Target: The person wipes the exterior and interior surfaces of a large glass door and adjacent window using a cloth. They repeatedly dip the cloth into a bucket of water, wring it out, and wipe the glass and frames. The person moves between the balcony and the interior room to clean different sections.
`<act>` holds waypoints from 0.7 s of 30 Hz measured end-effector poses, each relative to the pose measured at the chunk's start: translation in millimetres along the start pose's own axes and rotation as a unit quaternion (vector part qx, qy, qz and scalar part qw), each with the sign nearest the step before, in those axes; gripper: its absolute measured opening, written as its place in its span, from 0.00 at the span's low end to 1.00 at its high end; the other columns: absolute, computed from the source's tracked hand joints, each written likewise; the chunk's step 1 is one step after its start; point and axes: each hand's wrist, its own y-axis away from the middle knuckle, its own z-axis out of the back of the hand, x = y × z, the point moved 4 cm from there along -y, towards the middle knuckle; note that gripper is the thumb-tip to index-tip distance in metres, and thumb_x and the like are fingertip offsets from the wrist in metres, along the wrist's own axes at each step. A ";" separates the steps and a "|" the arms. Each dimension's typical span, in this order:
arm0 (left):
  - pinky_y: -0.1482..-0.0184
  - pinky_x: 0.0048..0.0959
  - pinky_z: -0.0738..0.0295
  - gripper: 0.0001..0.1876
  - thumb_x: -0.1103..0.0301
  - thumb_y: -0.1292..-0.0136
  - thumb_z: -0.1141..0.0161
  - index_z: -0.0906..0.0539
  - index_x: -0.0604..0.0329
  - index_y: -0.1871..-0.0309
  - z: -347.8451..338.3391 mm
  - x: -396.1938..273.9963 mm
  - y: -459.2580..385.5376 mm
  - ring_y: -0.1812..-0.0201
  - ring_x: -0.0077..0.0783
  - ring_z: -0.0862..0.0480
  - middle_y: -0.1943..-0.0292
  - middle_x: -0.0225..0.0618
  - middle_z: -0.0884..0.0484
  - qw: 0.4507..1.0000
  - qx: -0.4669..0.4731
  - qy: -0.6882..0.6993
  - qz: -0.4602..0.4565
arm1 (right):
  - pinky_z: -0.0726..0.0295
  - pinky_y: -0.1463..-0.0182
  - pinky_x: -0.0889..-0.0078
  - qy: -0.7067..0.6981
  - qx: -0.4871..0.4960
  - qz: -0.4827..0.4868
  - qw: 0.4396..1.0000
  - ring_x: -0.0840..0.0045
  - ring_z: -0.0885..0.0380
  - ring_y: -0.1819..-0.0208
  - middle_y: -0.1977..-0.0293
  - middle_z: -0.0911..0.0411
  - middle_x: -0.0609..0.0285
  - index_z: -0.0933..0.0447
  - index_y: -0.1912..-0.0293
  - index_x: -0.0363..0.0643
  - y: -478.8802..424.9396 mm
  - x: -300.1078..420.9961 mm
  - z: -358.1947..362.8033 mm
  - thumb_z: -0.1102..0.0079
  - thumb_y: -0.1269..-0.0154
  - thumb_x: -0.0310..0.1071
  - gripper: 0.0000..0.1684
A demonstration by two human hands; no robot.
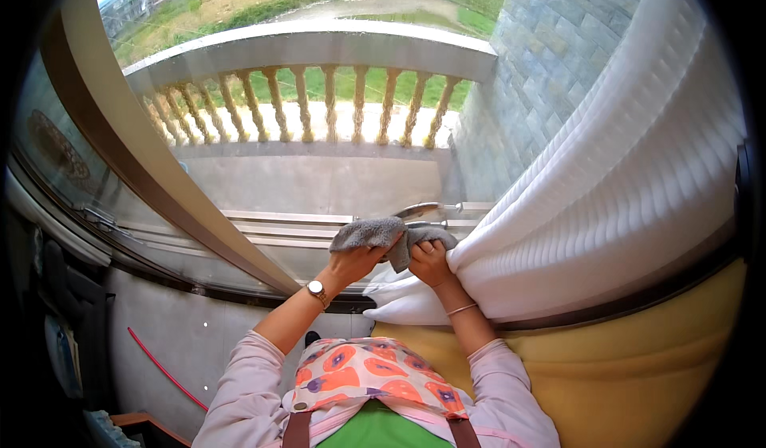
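Observation:
A grey towelling cloth is bunched between my two hands in front of the window glass. My left hand, with a watch at the wrist, grips the cloth's left part. Its fingers are partly hidden under the folds. My right hand, with a ring and a thin bracelet, is closed on the right part. Against that hand's right side hangs a gathered white sheer curtain. Just beyond the cloth is a curved metal piece, partly covered by it; I cannot tell exactly what it is.
Metal rails run low across the window. A window frame post rises at left. Outside is a balcony balustrade beside a stone-tiled wall. Yellow fabric spreads at lower right. A thin red strip crosses the floor.

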 end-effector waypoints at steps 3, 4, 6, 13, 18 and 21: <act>0.60 0.38 0.26 0.27 0.63 0.49 0.40 0.27 0.40 0.41 35.7 0.5 -29.3 0.66 0.38 0.20 0.62 0.39 0.19 0.999 0.004 -0.011 0.031 | 0.28 0.63 0.68 0.024 -0.127 -0.056 0.990 0.76 0.28 0.63 0.69 0.27 0.66 0.22 0.71 0.48 -64.6 -1.1 47.4 0.39 0.61 0.35 0.11; 0.60 0.37 0.26 0.28 0.61 0.50 0.40 0.27 0.41 0.41 48.5 -7.4 -47.6 0.67 0.37 0.20 0.62 0.39 0.19 0.998 0.017 -0.008 0.057 | 0.28 0.61 0.66 -0.027 -0.142 -0.128 0.981 0.73 0.28 0.61 0.67 0.26 0.64 0.22 0.68 0.46 -83.0 -8.3 67.1 0.38 0.60 0.35 0.13; 0.62 0.37 0.25 0.28 0.59 0.50 0.40 0.28 0.43 0.41 54.2 -15.3 -73.6 0.68 0.37 0.20 0.64 0.39 0.19 0.999 0.000 0.007 0.047 | 0.28 0.57 0.60 -0.004 -0.189 -0.153 0.970 0.67 0.27 0.59 0.62 0.24 0.57 0.21 0.65 0.41 -90.0 -18.9 82.6 0.35 0.56 0.36 0.16; 0.59 0.33 0.27 0.24 0.67 0.49 0.41 0.24 0.41 0.45 10.9 -9.5 -27.2 0.59 0.34 0.22 0.57 0.31 0.22 0.998 0.022 0.055 -0.031 | 0.31 0.51 0.54 -0.028 -0.042 -0.097 0.994 0.59 0.28 0.57 0.58 0.26 0.53 0.24 0.61 0.37 -7.7 -0.3 16.8 0.33 0.58 0.32 0.20; 0.59 0.34 0.27 0.24 0.66 0.48 0.41 0.25 0.40 0.44 25.7 -20.2 -64.6 0.60 0.36 0.22 0.58 0.31 0.22 0.996 0.015 0.086 -0.017 | 0.31 0.54 0.56 -0.075 -0.203 -0.229 0.949 0.61 0.29 0.59 0.61 0.25 0.56 0.23 0.64 0.39 -24.6 -16.0 41.0 0.31 0.61 0.31 0.19; 0.55 0.39 0.29 0.25 0.65 0.48 0.42 0.26 0.40 0.43 21.2 -29.2 -54.6 0.56 0.39 0.24 0.56 0.34 0.22 0.997 -0.003 0.078 -0.009 | 0.31 0.55 0.56 -0.053 -0.179 -0.219 0.958 0.62 0.29 0.59 0.62 0.25 0.56 0.23 0.65 0.40 -21.5 -18.9 43.2 0.31 0.61 0.31 0.18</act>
